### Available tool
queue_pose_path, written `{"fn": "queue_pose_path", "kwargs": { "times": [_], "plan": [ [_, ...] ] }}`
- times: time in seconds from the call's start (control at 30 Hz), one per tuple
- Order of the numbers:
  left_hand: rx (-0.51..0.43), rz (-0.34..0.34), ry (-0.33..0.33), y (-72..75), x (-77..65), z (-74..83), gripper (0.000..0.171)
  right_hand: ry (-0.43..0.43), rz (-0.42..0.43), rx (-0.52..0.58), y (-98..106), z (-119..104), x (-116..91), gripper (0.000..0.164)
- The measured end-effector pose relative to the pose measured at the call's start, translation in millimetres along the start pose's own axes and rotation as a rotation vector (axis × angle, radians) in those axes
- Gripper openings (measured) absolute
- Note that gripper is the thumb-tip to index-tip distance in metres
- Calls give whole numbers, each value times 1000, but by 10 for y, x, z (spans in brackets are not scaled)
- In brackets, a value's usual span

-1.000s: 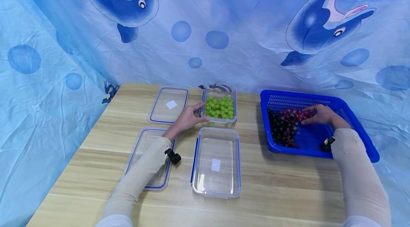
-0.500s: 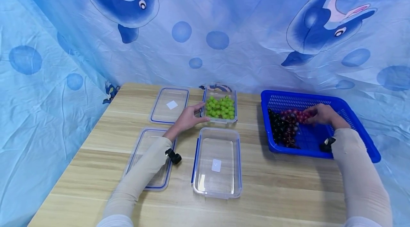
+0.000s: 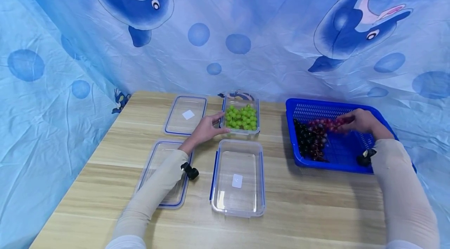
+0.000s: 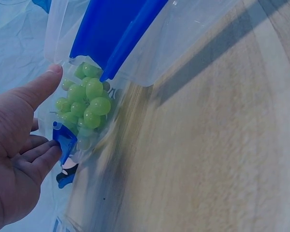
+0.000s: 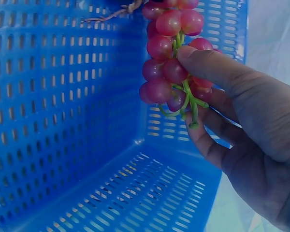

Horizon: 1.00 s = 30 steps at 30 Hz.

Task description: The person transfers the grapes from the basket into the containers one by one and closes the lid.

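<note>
My right hand [image 3: 362, 120] is inside the blue basket and pinches a bunch of red grapes [image 5: 169, 72] near its green stem, thumb across the grapes. Beside it in the basket lie black grapes [image 3: 305, 139] and dark purple grapes [image 3: 318, 143]. Resting at the left side of a clear container [image 3: 259, 124] is my left hand [image 3: 207, 128], its thumb and fingers spread apart. The left wrist view has its fingertips against a blue latch [image 4: 64, 140] and its thumb near the container's wall. Green grapes [image 3: 241, 118] lie in that container.
Nearer the front edge stands a second clear container [image 3: 237, 202] with a white label. Two clear lids with blue seals, a far lid [image 3: 179, 112] and a near lid [image 3: 175, 198], lie on the left. The basket's rim [image 3: 327, 102] rises around the right hand.
My right hand has closed on the red grapes and shifted right and slightly up, drawing the bunch the same way. My left hand has stayed at the container.
</note>
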<state>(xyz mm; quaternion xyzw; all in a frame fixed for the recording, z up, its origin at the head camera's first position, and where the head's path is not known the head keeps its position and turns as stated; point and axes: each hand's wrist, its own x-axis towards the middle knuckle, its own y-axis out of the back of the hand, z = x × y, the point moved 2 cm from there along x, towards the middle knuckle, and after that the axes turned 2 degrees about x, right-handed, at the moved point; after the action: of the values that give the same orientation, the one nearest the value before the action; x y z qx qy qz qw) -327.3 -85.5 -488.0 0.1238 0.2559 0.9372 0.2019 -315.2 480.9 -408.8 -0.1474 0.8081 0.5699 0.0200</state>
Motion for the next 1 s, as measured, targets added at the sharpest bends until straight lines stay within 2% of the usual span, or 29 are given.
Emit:
{"fn": "queue_pose_path", "kwargs": {
  "times": [0.4,0.63,0.77,1.0],
  "plan": [
    [9,6,-1,4,15,-6,88,29,43,-14,150,6,-95,50],
    [15,8,-7,8,8,-4,87,40,99,-27,224,-30,-169,50],
    [17,8,-7,3,2,-2,86,36,158,7,279,-71,-213,48],
    [17,4,-11,-17,0,-14,86,6,212,57,366,-151,-263,52]
  ]
}}
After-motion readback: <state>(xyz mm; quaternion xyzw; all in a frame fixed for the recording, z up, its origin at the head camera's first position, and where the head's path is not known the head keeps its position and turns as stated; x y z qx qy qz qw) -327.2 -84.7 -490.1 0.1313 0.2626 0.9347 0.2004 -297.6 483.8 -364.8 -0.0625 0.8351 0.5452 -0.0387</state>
